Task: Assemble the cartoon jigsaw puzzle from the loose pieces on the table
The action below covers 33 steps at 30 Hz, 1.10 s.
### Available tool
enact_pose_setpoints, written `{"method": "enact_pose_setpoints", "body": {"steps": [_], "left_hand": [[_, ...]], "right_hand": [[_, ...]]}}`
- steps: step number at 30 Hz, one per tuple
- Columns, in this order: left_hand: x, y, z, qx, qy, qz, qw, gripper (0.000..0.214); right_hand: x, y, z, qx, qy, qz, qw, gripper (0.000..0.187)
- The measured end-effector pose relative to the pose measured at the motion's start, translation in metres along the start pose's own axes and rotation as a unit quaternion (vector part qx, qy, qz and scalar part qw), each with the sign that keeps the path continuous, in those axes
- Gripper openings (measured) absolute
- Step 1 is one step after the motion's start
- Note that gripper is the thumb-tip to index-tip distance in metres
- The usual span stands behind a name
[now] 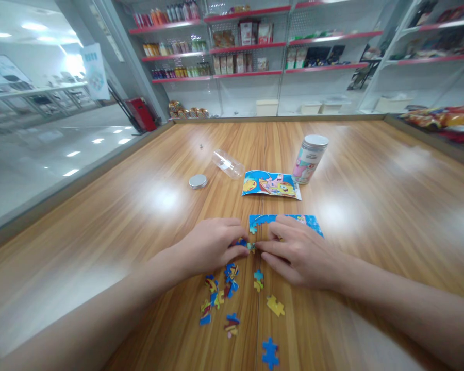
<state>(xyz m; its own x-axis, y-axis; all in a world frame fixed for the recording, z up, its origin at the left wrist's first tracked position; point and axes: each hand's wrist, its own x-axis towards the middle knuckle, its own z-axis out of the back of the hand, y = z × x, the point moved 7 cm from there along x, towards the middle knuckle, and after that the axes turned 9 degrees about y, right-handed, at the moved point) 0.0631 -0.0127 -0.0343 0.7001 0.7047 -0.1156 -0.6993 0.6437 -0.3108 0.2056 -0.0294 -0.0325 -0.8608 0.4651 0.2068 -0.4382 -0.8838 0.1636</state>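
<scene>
A partly joined blue jigsaw puzzle (309,224) lies on the wooden table (390,206). My right hand (299,252) rests flat over its near part, fingers stretched toward the left. My left hand (212,245) is closed, pinching a small puzzle piece (251,247) at the puzzle's left edge, where both hands' fingertips meet. Several loose pieces (220,293) lie scattered just below my hands, with a yellow piece (275,305) and a blue piece (270,353) nearer to me.
Behind the puzzle lie a printed picture sheet (271,184), an upright lidded tube (310,158), a clear plastic tube on its side (228,164) and a round metal lid (198,181). Store shelves with red edges (247,46) stand beyond the table. Snack bags (444,119) sit at the right.
</scene>
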Motion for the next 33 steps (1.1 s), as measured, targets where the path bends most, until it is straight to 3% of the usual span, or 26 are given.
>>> {"method": "enact_pose_setpoints", "body": {"steps": [13, 22, 33], "left_hand": [[0.012, 0.012, -0.013, -0.105, -0.043, 0.045, 0.993, 0.014], [0.017, 0.019, -0.013, -0.116, -0.060, 0.061, 0.990, 0.015], [0.017, 0.018, -0.014, -0.108, -0.051, 0.050, 0.992, 0.011]], "right_hand": [[0.000, -0.007, -0.003, -0.022, 0.012, -0.027, 0.999, 0.026], [-0.004, -0.011, 0.004, -0.014, 0.009, -0.076, 0.997, 0.027], [-0.005, -0.013, 0.002, -0.014, 0.015, -0.082, 0.996, 0.030]]}}
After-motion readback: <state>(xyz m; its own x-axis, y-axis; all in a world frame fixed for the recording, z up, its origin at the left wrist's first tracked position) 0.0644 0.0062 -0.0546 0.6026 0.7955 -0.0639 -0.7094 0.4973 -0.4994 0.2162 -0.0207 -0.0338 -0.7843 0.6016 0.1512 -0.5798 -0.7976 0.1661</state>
